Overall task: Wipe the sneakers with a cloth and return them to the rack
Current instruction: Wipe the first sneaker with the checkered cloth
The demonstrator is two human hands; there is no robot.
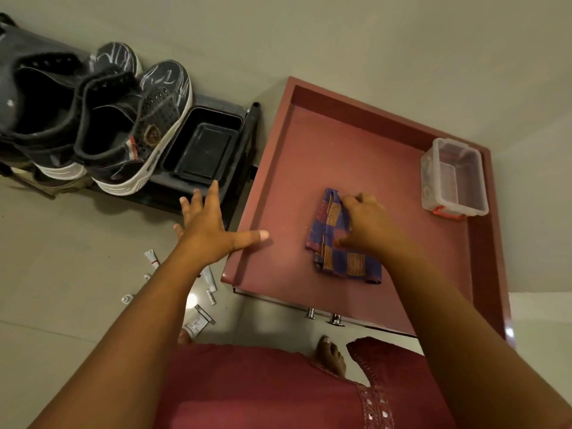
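Your right hand (368, 222) pinches the folded blue-and-orange checked cloth (342, 243) on the maroon cabinet top (294, 168), while your left hand (210, 227) hovers spread.

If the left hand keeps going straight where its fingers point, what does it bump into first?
Probably the black tray on the shoe rack. The left hand is open with its fingers aimed up at it, and the sneakers sit further left. Height is hard to judge, so it may meet the rack's edge first.
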